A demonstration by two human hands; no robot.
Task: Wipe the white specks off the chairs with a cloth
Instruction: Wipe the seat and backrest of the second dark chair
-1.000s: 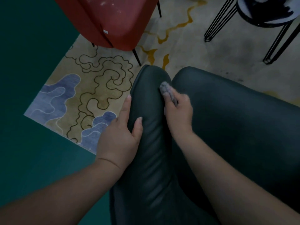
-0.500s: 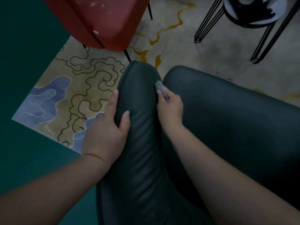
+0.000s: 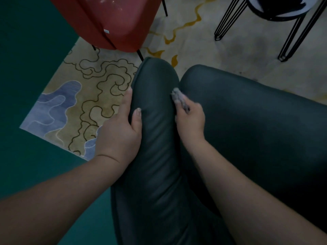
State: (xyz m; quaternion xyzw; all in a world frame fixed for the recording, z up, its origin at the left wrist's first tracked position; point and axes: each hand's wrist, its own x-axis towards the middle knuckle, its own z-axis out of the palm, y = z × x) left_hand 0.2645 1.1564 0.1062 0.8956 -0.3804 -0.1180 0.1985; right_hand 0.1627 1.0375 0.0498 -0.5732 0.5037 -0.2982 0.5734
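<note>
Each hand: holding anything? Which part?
The right hand pinches a small grey cloth by its near end; the far end sticks out into the crease. The left hand grips the dark green chair's armrest, thumb on top.

The dark green chair (image 3: 247, 129) under me is smooth, shiny leather, with its padded arm (image 3: 155, 121) running away from me beside the seat. The grey cloth (image 3: 178, 97) is a small crumpled wad, pressed into the crease between arm and seat, near the arm's far end. The red chair (image 3: 113, 22) stands on the rug (image 3: 99, 89) beyond the arm's tip, white specks scattered across its upper surface.
</note>
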